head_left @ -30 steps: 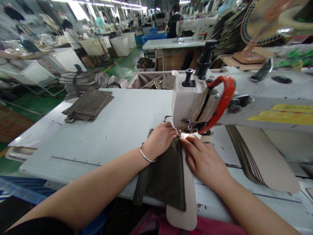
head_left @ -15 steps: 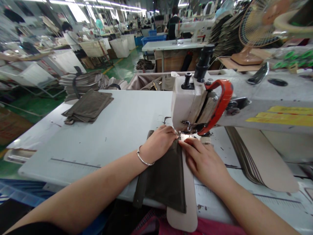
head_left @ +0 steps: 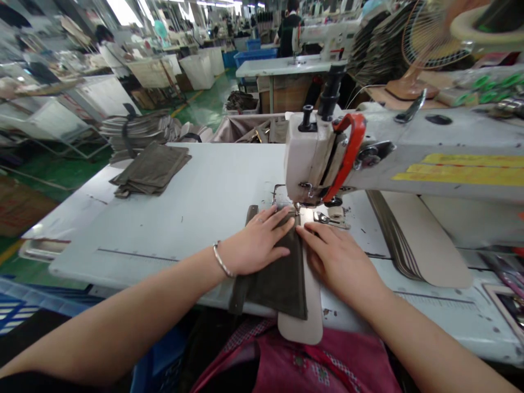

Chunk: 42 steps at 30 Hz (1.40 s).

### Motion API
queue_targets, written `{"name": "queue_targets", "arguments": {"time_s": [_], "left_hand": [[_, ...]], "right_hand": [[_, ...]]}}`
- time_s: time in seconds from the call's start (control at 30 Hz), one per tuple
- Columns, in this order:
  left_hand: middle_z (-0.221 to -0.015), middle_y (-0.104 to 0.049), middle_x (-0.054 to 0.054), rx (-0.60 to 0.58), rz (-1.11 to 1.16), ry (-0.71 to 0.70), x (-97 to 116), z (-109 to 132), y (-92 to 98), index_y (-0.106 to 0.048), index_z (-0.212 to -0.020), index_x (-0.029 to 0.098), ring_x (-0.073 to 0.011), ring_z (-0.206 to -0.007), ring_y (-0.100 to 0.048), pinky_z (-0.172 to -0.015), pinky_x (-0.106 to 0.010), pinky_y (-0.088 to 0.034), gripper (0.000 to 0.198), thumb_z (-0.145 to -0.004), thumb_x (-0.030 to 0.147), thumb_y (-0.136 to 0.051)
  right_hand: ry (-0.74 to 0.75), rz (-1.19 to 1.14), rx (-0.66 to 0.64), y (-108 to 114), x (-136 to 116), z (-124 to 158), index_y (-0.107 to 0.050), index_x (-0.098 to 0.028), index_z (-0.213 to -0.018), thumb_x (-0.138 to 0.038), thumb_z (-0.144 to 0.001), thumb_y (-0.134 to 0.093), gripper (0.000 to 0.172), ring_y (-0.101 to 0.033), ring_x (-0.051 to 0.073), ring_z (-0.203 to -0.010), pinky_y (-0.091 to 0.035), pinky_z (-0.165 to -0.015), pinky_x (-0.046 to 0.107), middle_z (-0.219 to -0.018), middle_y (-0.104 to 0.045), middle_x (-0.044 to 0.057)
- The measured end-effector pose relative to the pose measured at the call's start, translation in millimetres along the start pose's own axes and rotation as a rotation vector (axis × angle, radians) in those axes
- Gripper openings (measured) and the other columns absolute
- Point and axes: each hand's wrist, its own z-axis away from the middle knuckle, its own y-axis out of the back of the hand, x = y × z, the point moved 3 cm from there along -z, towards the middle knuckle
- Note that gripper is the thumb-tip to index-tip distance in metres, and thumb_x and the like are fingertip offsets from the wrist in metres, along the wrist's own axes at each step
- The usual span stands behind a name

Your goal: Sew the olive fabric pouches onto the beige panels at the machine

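Observation:
My left hand (head_left: pixel 254 246) lies flat, fingers stretched out, on a dark olive fabric piece (head_left: pixel 278 281) in front of the sewing machine (head_left: pixel 315 158). My right hand (head_left: pixel 339 262) rests flat beside it, on the fabric's right edge and the beige strip (head_left: pixel 309 319) under it. Both sets of fingertips point at the presser foot (head_left: pixel 298 207) below the machine head. A silver bangle (head_left: pixel 221 261) circles my left wrist. The fabric and strip hang over the table's near edge.
A stack of olive fabric pieces (head_left: pixel 151 169) lies at the table's far left. Beige shaped pieces (head_left: pixel 417 240) are fanned out right of the machine. A fan (head_left: pixel 429 38) stands at the back right. Bins, other sewing tables and a person (head_left: pixel 290 33) are farther off.
Both hands have flattened out and slid back a little from the needle, from curled fingertips to stretched fingers. The view has tilted down, showing more of my lap.

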Motion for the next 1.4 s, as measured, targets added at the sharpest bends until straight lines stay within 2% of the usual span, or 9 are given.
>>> {"name": "queue_targets", "arguments": {"time_s": [0.1, 0.23, 0.33, 0.5, 0.7, 0.83, 1.0, 1.13, 1.4], "left_hand": [[-0.153, -0.028, -0.013, -0.079, 0.025, -0.084, 32.4, 42.6, -7.5, -0.038, -0.143, 0.015, -0.0323, -0.143, -0.017, -0.116, -0.051, -0.021, 0.068, -0.088, 0.055, -0.052], [-0.144, -0.045, -0.004, -0.020, 0.076, -0.219, 62.1, 79.2, -20.3, -0.051, -0.132, 0.020, -0.0208, -0.137, -0.033, -0.119, -0.041, -0.019, 0.036, -0.098, 0.029, -0.044], [-0.137, -0.052, -0.003, 0.035, 0.107, -0.232, 64.4, 83.8, -24.0, -0.055, -0.126, 0.019, -0.0191, -0.126, -0.043, -0.113, -0.037, -0.030, 0.032, -0.098, 0.019, -0.041], [-0.129, -0.057, -0.005, 0.014, 0.088, -0.262, 61.8, 76.4, -20.9, -0.056, -0.123, 0.015, -0.0215, -0.108, -0.050, -0.097, -0.036, -0.044, 0.030, -0.097, 0.020, -0.042], [-0.116, -0.062, -0.011, 0.039, 0.032, -0.345, 66.8, 75.9, -15.2, -0.056, -0.121, 0.011, -0.0204, -0.102, -0.053, -0.093, -0.034, -0.047, 0.029, -0.095, 0.014, -0.043], [-0.106, -0.064, -0.009, 0.022, 0.119, -0.323, 59.2, 70.6, -5.6, -0.059, -0.116, 0.015, -0.0182, -0.096, -0.056, -0.090, -0.031, -0.048, 0.028, -0.090, 0.012, -0.049], [-0.127, -0.056, -0.011, 0.134, 0.113, -0.113, 20.9, 26.6, 4.6, -0.056, -0.123, 0.015, -0.0246, -0.125, -0.044, -0.111, -0.044, -0.033, 0.036, -0.090, 0.025, -0.051], [-0.137, -0.048, -0.011, 0.133, 0.018, -0.031, -6.0, -9.2, -6.6, -0.049, -0.130, 0.014, -0.0253, -0.135, -0.035, -0.116, -0.046, -0.026, 0.041, -0.093, 0.033, -0.048], [-0.141, -0.046, -0.009, 0.138, 0.052, -0.082, -16.4, -13.0, -17.2, -0.046, -0.133, 0.015, -0.0218, -0.138, -0.033, -0.118, -0.042, -0.026, 0.040, -0.096, 0.031, -0.044]], "right_hand": [[-0.012, -0.030, 0.012, -0.8, -8.2, 15.1, -0.046, -0.021, -0.137, -0.016, -0.092, -0.048, 0.045, -0.043, 0.026, -0.120, -0.038, -0.096, 0.042, -0.134, -0.048, 0.007], [-0.053, -0.051, 0.057, -4.1, -9.3, 25.7, -0.048, -0.025, -0.135, -0.018, -0.094, -0.047, 0.042, -0.046, 0.025, -0.117, -0.037, -0.096, 0.043, -0.133, -0.048, 0.005], [-0.052, -0.059, 0.062, -5.6, -8.2, 26.0, -0.049, -0.025, -0.134, -0.019, -0.093, -0.048, 0.042, -0.046, 0.025, -0.117, -0.037, -0.095, 0.042, -0.132, -0.049, 0.005], [-0.054, -0.058, 0.051, -6.1, -7.6, 24.3, -0.048, -0.026, -0.135, -0.020, -0.094, -0.047, 0.041, -0.046, 0.025, -0.117, -0.037, -0.095, 0.042, -0.133, -0.048, 0.005], [-0.057, -0.060, 0.047, -5.2, -8.5, 23.8, -0.046, -0.026, -0.136, -0.019, -0.094, -0.046, 0.043, -0.045, 0.025, -0.118, -0.037, -0.094, 0.043, -0.134, -0.047, 0.005], [-0.036, -0.069, 0.045, -5.3, -8.8, 24.0, -0.044, -0.026, -0.137, -0.016, -0.093, -0.045, 0.045, -0.044, 0.025, -0.118, -0.036, -0.095, 0.044, -0.134, -0.046, 0.007], [-0.016, -0.071, 0.029, -5.1, -8.7, 24.5, -0.043, -0.024, -0.137, -0.017, -0.093, -0.044, 0.045, -0.042, 0.026, -0.121, -0.037, -0.093, 0.044, -0.134, -0.046, 0.009], [-0.019, -0.066, 0.023, -4.7, -8.4, 24.4, -0.043, -0.023, -0.137, -0.015, -0.091, -0.042, 0.046, -0.040, 0.027, -0.122, -0.037, -0.092, 0.045, -0.135, -0.045, 0.010], [-0.006, -0.054, 0.042, -9.5, -6.9, 25.0, -0.042, -0.022, -0.139, -0.015, -0.091, -0.040, 0.049, -0.040, 0.027, -0.123, -0.037, -0.092, 0.045, -0.137, -0.043, 0.010]]}}
